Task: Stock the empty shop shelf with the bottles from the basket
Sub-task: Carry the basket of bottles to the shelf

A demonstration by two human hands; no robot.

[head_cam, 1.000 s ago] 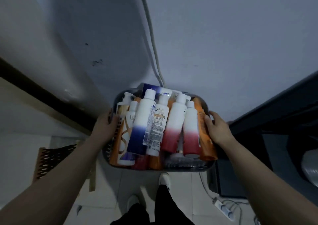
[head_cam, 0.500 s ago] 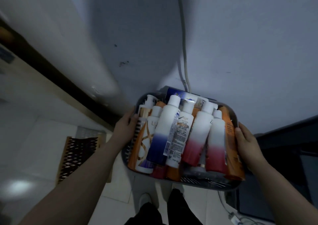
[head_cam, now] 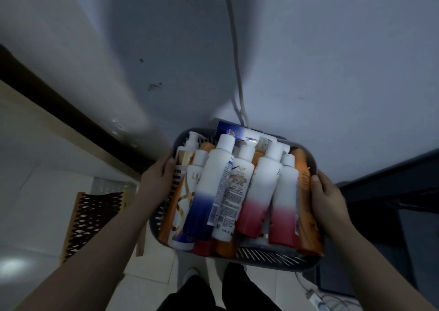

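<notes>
Gripping both sides, hands left [head_cam: 158, 182] and right [head_cam: 326, 197], bottle-filled basket [head_cam: 268, 257] between.

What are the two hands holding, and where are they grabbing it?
Both hands hold the basket of bottles by its side rims: the left hand on the left rim, the right hand on the right rim.

Most of the left hand's fingers [head_cam: 171, 162] curl out of sight behind the basket [head_cam: 268, 256] wall. Lower bottles [head_cam: 225, 247] lie buried under the top layer, and label print is too blurred to read. Both forearms are cut off by the bottom edge.
</notes>
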